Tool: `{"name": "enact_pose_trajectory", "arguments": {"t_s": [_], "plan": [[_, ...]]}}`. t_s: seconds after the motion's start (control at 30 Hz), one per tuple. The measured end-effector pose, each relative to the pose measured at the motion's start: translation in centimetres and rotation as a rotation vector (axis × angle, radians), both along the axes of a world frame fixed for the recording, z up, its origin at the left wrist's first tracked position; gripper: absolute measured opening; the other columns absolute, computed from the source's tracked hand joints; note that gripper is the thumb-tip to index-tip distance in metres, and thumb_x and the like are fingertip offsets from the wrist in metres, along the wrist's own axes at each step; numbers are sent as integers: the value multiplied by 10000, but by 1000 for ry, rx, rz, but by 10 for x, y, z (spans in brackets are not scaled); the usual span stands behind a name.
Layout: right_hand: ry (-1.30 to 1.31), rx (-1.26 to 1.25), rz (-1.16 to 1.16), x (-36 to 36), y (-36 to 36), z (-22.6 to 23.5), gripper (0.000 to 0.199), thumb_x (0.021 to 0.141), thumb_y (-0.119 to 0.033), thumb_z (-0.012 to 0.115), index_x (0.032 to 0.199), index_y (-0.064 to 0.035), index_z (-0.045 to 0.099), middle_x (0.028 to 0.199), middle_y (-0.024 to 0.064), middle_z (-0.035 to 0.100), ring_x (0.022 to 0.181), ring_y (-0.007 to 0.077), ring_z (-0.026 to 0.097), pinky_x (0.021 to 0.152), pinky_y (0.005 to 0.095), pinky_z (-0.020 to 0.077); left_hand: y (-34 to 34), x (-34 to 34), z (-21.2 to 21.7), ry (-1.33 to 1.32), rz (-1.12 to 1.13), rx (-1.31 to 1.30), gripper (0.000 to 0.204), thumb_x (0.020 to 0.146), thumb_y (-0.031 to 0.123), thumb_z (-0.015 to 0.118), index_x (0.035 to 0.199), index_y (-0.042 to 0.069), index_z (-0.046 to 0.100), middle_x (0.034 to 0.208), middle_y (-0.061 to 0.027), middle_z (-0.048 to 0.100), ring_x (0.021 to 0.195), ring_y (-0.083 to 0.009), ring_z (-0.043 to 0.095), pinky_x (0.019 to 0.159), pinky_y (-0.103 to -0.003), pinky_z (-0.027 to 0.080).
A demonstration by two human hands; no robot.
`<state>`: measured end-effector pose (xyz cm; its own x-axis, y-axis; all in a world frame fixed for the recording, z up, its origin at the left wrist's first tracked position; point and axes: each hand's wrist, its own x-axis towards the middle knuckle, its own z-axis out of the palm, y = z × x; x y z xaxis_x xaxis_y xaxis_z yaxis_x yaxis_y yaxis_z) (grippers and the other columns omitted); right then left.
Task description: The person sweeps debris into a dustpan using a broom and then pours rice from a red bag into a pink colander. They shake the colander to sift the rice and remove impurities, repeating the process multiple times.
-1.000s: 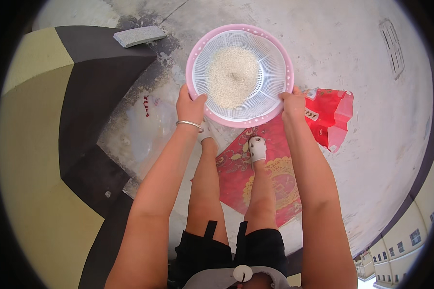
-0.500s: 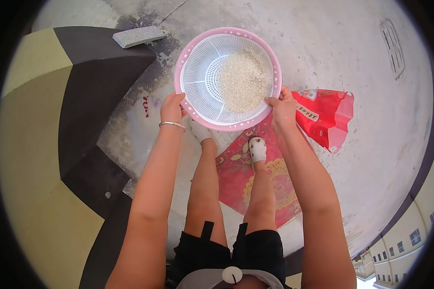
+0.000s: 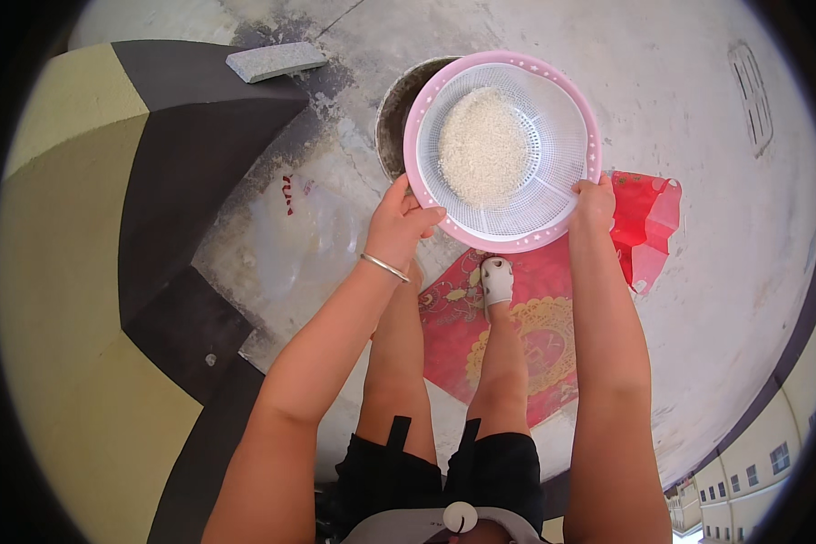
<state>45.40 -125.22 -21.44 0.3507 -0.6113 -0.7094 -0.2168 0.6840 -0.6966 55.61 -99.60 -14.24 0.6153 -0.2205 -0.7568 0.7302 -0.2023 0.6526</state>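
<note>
A round pink plastic basket with a white mesh inner wall holds a heap of white rice. My left hand, with a thin metal bracelet at the wrist, grips its near-left rim. My right hand grips its near-right rim. The basket is held out in front of me above the concrete floor.
A dark round pot shows behind the basket's left edge. A red patterned sheet lies under my feet, with a red plastic bag at its right. A grey brick lies at the back left beside a dark painted ledge.
The basket has swung from left to right between my hands, and the rice shifted inside it. The dark pot behind it has come into sight.
</note>
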Motion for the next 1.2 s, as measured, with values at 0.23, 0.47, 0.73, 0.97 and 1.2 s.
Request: {"name": "enact_pose_trajectory", "arguments": {"t_s": [0.23,0.47,0.73,0.97,1.2], "plan": [[20,59,-18,10,0,-2,361,691,187,484,1015,28,511,933,145,623,786,214,618,744,295,502,0,11,2,-25,152,18,507,786,39,597,1265,-4,438,999,-106,617,770,-130,581,602,-239,446],[-24,46,133,15,48,2,371,678,186,522,1019,40,515,963,149,629,817,209,626,750,279,488,6,29,13,71,192,-5,520,793,51,584,1276,-29,409,991,-113,618,761,-138,593,591,-242,462],[-85,107,57,22,44,-2,339,701,182,449,1004,39,493,912,185,624,846,283,630,765,384,546,19,30,1,-91,266,21,648,766,18,620,1343,-29,331,969,-122,601,800,-132,594,609,-234,464],[-127,112,123,26,69,14,401,656,234,427,990,22,491,955,184,615,825,257,633,762,347,552,32,32,-19,-160,204,163,698,721,-45,643,1336,-27,314,998,-117,576,821,-155,594,707,-257,479],[-178,7,-41,26,34,1,404,668,229,439,1000,9,503,948,146,616,803,236,621,748,333,529,5,6,-8,-97,192,42,579,738,-24,625,1253,-19,361,1018,-124,570,935,-182,587,734,-291,486]]}}
